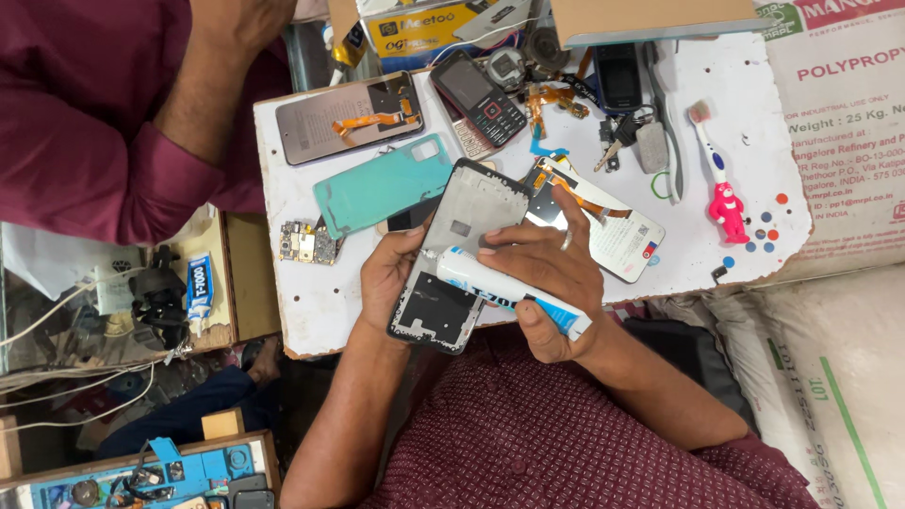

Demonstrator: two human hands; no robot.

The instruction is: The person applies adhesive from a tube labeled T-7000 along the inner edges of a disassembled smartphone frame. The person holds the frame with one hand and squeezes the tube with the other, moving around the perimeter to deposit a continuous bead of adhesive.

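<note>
Two hands at work: the left hand (388,278) clamps a thin, likely fragile phone frame (459,254) by its edge; right hand (547,269) fingers pinch a soft glue tube (514,294).

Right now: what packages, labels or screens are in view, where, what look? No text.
Glue tube: right hand, white with blue print, over the phone frame in the left hand.
Second glue tube: left shelf, white and blue.
Box: top centre, yellow and dark.
Sack: right, white, red and green print.
Keypad phone: board top, screen dark.
</note>
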